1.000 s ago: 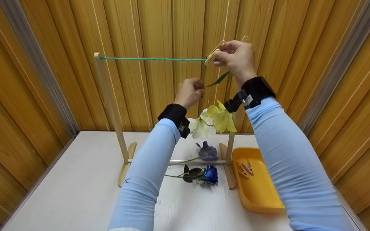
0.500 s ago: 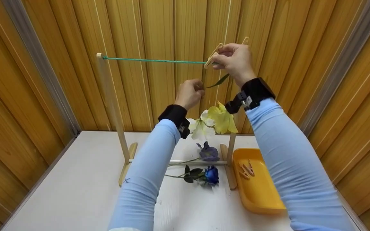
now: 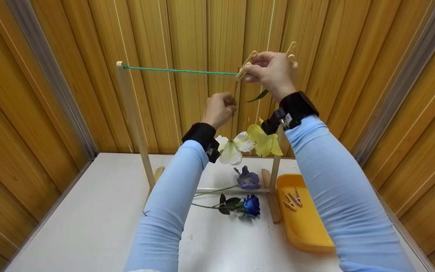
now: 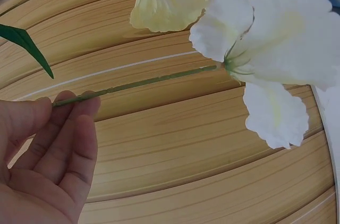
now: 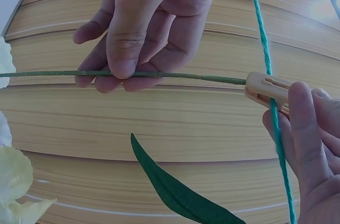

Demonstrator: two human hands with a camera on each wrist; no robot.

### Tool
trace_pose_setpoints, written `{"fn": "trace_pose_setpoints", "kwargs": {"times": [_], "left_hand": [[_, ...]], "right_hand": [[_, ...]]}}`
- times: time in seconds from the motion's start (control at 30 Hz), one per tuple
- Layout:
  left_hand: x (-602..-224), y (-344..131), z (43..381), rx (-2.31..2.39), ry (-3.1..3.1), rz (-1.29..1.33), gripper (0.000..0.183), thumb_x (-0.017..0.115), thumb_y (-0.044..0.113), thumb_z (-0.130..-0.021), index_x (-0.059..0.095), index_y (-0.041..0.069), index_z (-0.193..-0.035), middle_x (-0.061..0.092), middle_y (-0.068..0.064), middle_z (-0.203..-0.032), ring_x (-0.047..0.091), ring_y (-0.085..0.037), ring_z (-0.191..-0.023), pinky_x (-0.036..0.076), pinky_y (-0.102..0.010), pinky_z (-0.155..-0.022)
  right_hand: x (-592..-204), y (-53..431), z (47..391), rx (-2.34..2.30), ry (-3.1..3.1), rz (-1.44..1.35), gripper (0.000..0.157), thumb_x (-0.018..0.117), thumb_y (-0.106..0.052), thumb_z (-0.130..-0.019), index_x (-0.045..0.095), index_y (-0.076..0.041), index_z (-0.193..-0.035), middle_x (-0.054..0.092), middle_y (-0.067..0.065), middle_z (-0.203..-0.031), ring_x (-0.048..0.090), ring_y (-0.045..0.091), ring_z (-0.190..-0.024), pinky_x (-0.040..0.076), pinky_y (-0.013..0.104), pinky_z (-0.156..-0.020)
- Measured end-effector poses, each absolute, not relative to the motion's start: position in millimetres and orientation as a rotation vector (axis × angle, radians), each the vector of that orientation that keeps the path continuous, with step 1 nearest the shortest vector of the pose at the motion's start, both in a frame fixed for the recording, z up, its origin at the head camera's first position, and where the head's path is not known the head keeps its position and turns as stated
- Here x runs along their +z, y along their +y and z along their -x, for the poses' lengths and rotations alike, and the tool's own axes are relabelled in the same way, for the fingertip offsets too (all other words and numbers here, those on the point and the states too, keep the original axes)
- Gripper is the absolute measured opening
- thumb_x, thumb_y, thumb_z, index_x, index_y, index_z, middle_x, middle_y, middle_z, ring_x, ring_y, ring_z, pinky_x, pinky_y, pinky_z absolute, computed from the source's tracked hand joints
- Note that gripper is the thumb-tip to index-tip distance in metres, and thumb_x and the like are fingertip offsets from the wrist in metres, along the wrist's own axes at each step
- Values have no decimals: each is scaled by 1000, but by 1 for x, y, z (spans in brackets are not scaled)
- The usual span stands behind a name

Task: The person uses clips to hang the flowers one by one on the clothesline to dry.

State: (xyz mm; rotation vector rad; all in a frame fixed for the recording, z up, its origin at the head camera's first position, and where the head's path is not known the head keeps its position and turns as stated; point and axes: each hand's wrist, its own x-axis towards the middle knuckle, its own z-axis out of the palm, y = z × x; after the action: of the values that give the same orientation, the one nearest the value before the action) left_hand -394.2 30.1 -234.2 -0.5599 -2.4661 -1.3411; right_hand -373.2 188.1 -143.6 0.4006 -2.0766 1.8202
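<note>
My left hand (image 3: 219, 109) pinches the thin green stem (image 4: 154, 80) of an artificial white flower (image 3: 232, 149), which hangs head down. Between thumb and fingers, my right hand (image 3: 276, 73) grips a light wooden clothespin (image 5: 260, 88) placed across the green string (image 3: 179, 70). In the right wrist view the stem's upper end meets the clothespin's tip. A yellow flower (image 3: 264, 139) hangs to the right of the white one. A second clothespin (image 3: 292, 47) sticks up behind my right hand, and a dark green leaf (image 5: 175, 187) shows below it.
The string runs from a wooden post (image 3: 134, 121) on the left. A purple flower (image 3: 247, 178) and a blue rose (image 3: 251, 205) lie on the white table (image 3: 89, 226). At right, a yellow tray (image 3: 308, 234) holds several clothespins (image 3: 293, 199).
Both hands, with the clothespin and the white flower, have shifted slightly left. The second clothespin and the post top behind the right hand show more now. Both grips stay the same.
</note>
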Motion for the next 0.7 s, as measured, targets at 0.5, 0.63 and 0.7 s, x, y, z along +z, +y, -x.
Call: {"fn": "trace_pose_setpoints", "kwargs": {"times": [0.5,0.63,0.7], "left_hand": [[-239,19,394,-1281,-2491,505,17,59,1,-98,73,0,-106,74,-15,-105,68,-25,-94,54,-31,-77],[-240,17,394,-1266,-2507,506,20,58,5,-98,73,-2,-110,74,-15,-108,68,-27,-98,55,-34,-81],[-240,16,394,-1264,-2514,511,21,58,6,-99,73,-3,-111,74,-16,-109,68,-27,-99,55,-36,-83]], "right_hand": [[-145,184,372,1920,-2101,-513,21,70,5,-93,66,10,-113,73,7,-92,73,17,-87,61,26,-76],[-144,182,372,1890,-2129,-511,19,70,3,-94,67,7,-112,72,6,-93,72,17,-90,61,26,-79],[-144,182,372,1871,-2143,-498,18,69,1,-94,67,6,-111,72,5,-94,72,17,-91,61,26,-80]]}}
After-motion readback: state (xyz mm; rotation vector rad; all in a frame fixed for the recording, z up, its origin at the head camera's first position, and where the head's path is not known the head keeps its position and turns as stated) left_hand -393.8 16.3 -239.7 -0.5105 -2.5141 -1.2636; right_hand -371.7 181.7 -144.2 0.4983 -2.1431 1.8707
